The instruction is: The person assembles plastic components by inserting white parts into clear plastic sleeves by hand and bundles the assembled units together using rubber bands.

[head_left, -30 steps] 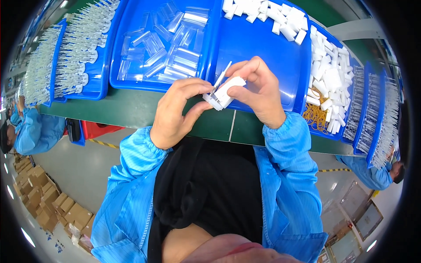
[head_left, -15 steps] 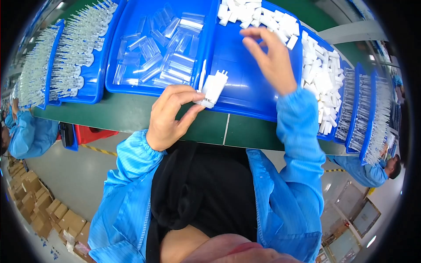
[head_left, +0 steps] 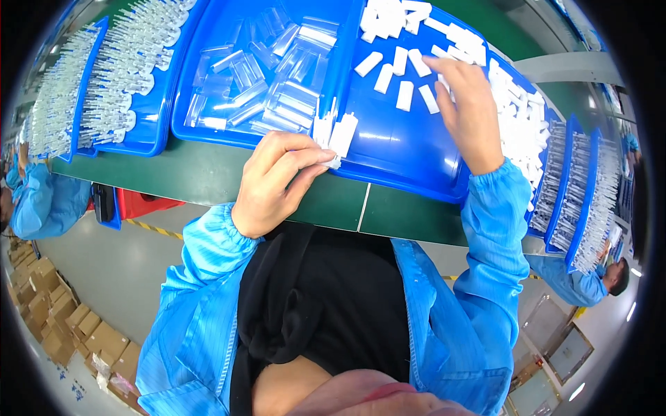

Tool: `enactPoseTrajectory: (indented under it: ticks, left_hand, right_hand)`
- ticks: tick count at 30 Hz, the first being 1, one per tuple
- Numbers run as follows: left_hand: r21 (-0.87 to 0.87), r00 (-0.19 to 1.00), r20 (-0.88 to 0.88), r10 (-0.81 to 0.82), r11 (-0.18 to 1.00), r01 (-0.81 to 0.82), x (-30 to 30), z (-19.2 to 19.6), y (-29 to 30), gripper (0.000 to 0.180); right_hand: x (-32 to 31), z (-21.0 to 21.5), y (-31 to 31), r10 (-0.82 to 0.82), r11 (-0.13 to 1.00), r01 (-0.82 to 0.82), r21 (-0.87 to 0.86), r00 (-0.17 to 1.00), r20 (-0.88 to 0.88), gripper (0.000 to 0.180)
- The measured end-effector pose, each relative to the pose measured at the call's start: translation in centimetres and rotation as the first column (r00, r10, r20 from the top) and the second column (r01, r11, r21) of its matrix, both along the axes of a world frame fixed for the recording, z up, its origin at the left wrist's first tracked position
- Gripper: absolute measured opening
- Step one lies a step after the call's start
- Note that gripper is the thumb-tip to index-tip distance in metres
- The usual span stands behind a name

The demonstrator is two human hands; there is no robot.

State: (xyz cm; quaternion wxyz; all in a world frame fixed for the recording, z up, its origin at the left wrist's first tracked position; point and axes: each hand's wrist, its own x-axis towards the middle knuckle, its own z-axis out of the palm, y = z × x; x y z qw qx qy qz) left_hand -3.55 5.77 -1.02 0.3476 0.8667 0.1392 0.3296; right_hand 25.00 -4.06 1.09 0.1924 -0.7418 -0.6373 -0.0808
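Observation:
My left hand (head_left: 274, 180) pinches the base of a white pronged plastic piece (head_left: 343, 134) at the near edge of the trays. Thin prongs stick up from it, and a white block-like cap seems to sit over part of them. Over the blue tray (head_left: 409, 149) on the right, my right hand (head_left: 472, 114) is open, thumb and index finger apart. Its fingertips are beside small white rectangular blocks (head_left: 404, 96); one shows between thumb and fingers, and I cannot tell whether it is touched. Several blocks lie scattered across that tray's middle.
A blue tray of clear plastic sleeves (head_left: 305, 76) stands to the left. Trays of pale pronged pieces (head_left: 132, 76) are farther left, with more pronged pieces (head_left: 590, 201) at far right. White blocks (head_left: 517, 125) fill another tray. Co-workers in blue (head_left: 52, 201) sit at the sides.
Several white blocks have spread from the far pile toward the tray's middle. My right hand has moved right and slightly nearer. The left hand keeps its hold, with the piece slightly turned.

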Motion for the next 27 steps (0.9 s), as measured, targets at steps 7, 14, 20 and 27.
enactPoseTrajectory:
  ticks: [7, 14, 20, 27]
  left_hand:
    - [0.056, 0.997, -0.026, -0.069, 0.996, 0.070, 0.8, 0.3, -0.7, 0.032]
    - [0.131, 0.992, -0.032, -0.118, 0.984, 0.121, 0.6, 1.1, -1.0, 0.032]
    - [0.095, 0.976, -0.066, -0.209, 0.972, 0.214, 1.5, 1.6, -1.2, 0.036]
    - [0.054, 0.980, 0.000, -0.201, 0.978, 0.201, 2.0, 1.5, -1.2, 0.033]
  right_hand:
    - [-1.4, -2.6, -0.2, 0.287, 0.942, -0.173, -0.289, 0.860, 0.422, 0.022]
    - [-4.1, -1.6, -0.7, 0.051, 0.996, 0.054, 0.074, 0.337, -0.940, 0.027]
    - [-6.9, -1.8, -1.2, 0.127, 0.986, 0.147, 0.080, -0.344, -0.930, 0.036]
    - [-7.3, -2.4, -2.5, 0.210, 0.977, 0.099, 0.190, -0.258, -0.943, 0.028]
